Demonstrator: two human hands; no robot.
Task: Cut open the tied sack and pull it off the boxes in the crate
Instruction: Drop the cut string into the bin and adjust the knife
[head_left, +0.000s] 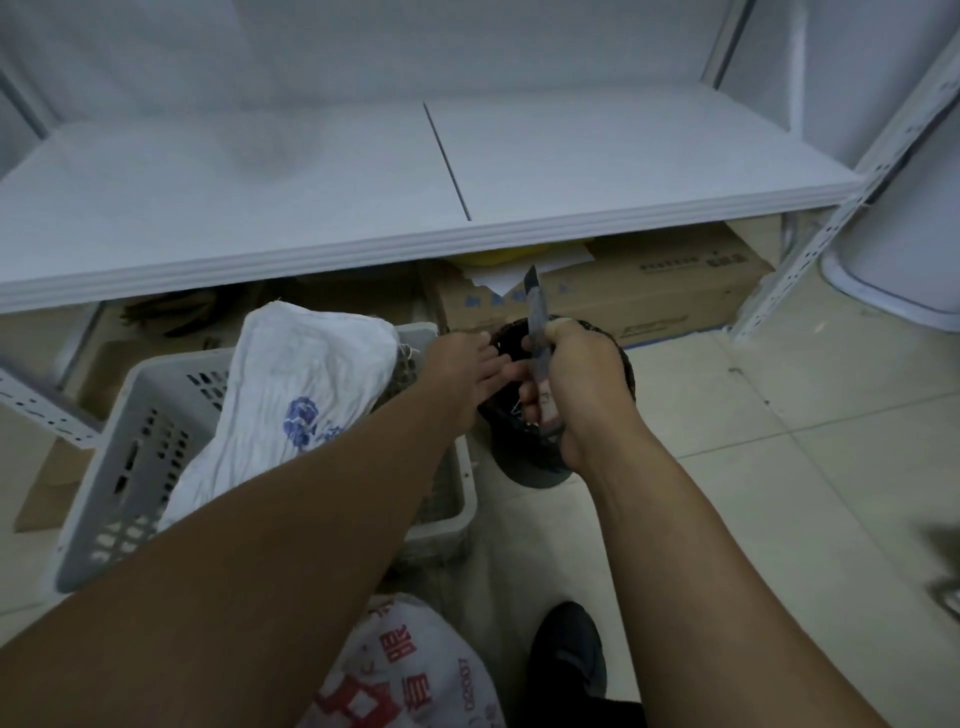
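Note:
A white woven sack (301, 384) with a blue print lies tilted in a grey perforated plastic crate (124, 462) on the floor. Whatever is inside the sack is hidden. My right hand (576, 384) is shut on a utility knife (537, 332), held upright with its blade pointing up and away. My left hand (467, 371) reaches across the crate's far right corner, and its fingers touch the knife's handle just below the blade. Both hands hover over a dark wicker basket (524, 441), right of the crate.
A white shelf (363, 197) overhangs the crate's far side. Cardboard boxes (623, 296) sit under it. A white bag with red characters (410, 670) and my dark shoe (569, 654) are near the bottom edge. A white upright post (831, 218) stands right; tiled floor beyond.

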